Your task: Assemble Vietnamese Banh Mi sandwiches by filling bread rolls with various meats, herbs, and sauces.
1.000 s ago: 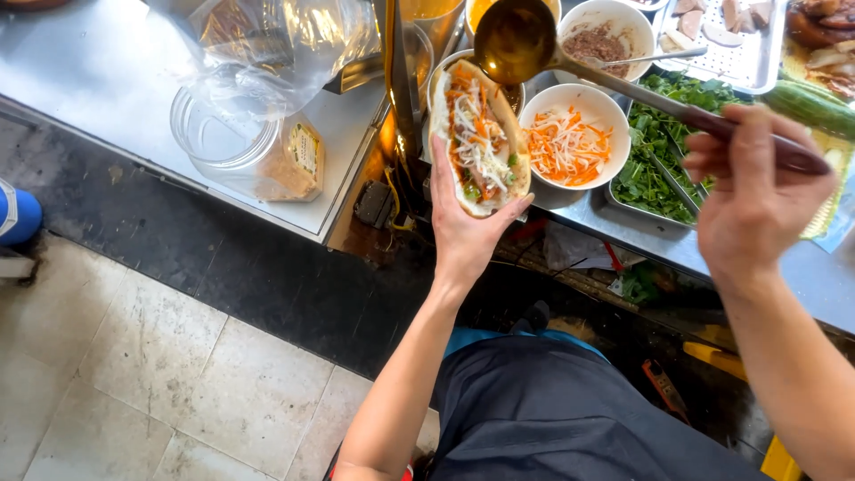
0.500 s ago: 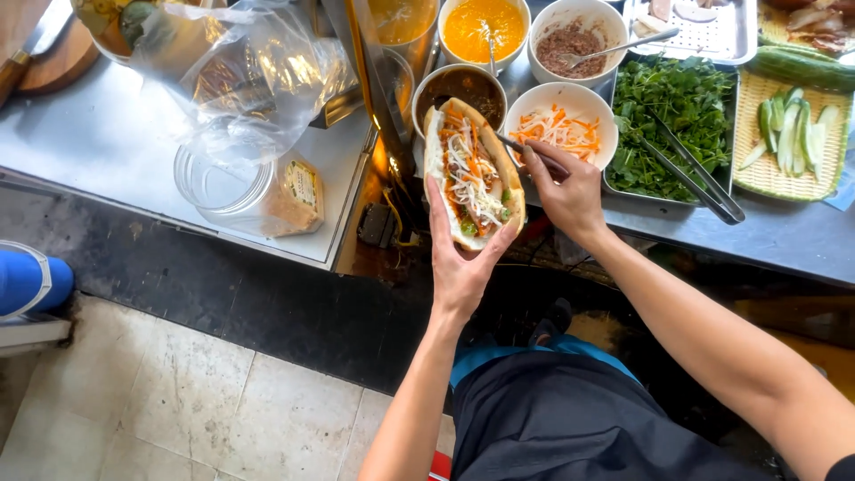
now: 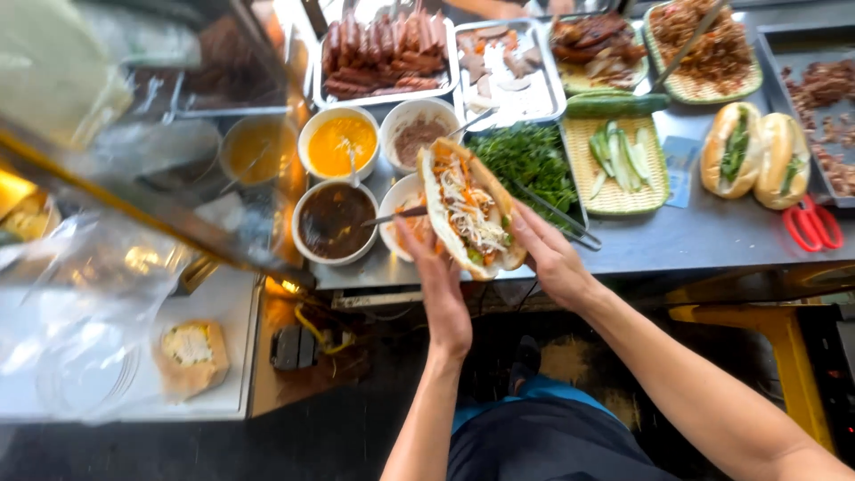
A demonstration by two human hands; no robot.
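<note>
A split bread roll (image 3: pixel 466 210) filled with shredded carrot, white strips and greens is held up between both hands over the steel counter's front edge. My left hand (image 3: pixel 443 289) cups it from below and from the left. My right hand (image 3: pixel 554 260) presses against its right side. Right behind the sandwich sit a white bowl of shredded carrot (image 3: pixel 398 219), mostly hidden, a bowl of dark brown sauce (image 3: pixel 334 221) with a ladle handle across it, and a tray of green herbs (image 3: pixel 532 165) with tongs on it.
Bowls of orange sauce (image 3: pixel 338 142) and pâté (image 3: pixel 419 134), trays of sausages (image 3: pixel 385 49) and sliced meats, a basket of cucumber (image 3: pixel 616 156), two filled rolls (image 3: pixel 757 153) and red scissors (image 3: pixel 812 223) cover the counter (image 3: pixel 695 236). A glass case (image 3: pixel 134 134) and a small bread piece (image 3: pixel 190 354) stand left.
My right hand put down the ladle and came to the roll's right side. The view swung up, showing more of the counter and its far trays.
</note>
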